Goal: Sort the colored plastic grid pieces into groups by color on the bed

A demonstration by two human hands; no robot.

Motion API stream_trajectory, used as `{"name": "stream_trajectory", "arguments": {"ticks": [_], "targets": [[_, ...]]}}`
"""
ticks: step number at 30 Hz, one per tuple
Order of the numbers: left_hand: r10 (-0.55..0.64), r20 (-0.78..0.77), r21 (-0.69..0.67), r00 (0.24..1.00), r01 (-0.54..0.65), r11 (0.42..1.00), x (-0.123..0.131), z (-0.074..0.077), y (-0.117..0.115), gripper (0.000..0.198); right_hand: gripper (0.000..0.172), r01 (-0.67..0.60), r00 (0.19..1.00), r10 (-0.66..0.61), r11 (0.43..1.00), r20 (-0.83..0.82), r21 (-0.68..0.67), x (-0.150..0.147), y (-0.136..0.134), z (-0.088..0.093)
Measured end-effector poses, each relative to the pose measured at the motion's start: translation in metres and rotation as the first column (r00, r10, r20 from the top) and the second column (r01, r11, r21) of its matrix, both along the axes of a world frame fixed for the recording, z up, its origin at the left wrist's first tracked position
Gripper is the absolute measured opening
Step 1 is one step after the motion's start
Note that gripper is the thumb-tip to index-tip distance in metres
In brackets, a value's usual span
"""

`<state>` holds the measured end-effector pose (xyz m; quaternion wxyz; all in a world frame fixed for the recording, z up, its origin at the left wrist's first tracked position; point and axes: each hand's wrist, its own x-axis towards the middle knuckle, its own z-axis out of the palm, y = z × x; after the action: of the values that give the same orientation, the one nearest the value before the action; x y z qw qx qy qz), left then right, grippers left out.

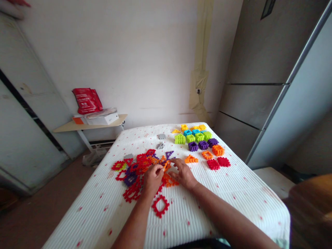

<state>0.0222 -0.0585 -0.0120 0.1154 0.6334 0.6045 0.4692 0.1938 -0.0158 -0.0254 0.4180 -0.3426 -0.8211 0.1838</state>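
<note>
My left hand [153,178] is over a mixed pile of toothed plastic building pieces, mostly red, with orange and purple ones among them. Its fingertips pinch an orange building piece [166,165]. To its right, my right hand [183,174] has its thumb and fingers apart, with the fingertips close to that orange piece. Beneath the right thumb lies an orange frame piece [171,181] at the pile's edge. A red frame piece [160,206] lies on its own in front of the pile. Purple triangular pieces [169,154] show just beyond the hands.
Colour-sorted stacks stand at the right: yellow [184,127], blue [187,132], green [180,139], purple [193,146], orange [218,150] and red [223,162]. Orange triangles [191,159] sit nearer. Grey pieces [162,136] lie farther back on the white cloth [207,204]. A side table [64,126] stands left.
</note>
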Motion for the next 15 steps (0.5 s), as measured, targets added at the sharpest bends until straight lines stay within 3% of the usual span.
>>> {"name": "stream_trajectory", "arguments": {"ticks": [4,7,15], "targets": [[-0.049,0.217,-0.040,0.975,0.059,0.997,0.000,-0.001,-0.001,0.019,0.049,-0.010,0.999,0.008,0.997,0.032,0.072,-0.007,-0.005,0.001],[-0.076,0.285,-0.049,0.956,0.093,0.994,0.001,-0.003,0.000,0.020,0.049,-0.040,0.999,0.040,0.996,0.014,0.073,-0.012,-0.008,0.003],[-0.083,0.479,-0.070,0.874,0.133,0.989,0.002,0.007,-0.004,0.022,0.057,-0.098,0.986,0.077,0.985,-0.148,-0.145,-0.006,0.000,0.006]]}}
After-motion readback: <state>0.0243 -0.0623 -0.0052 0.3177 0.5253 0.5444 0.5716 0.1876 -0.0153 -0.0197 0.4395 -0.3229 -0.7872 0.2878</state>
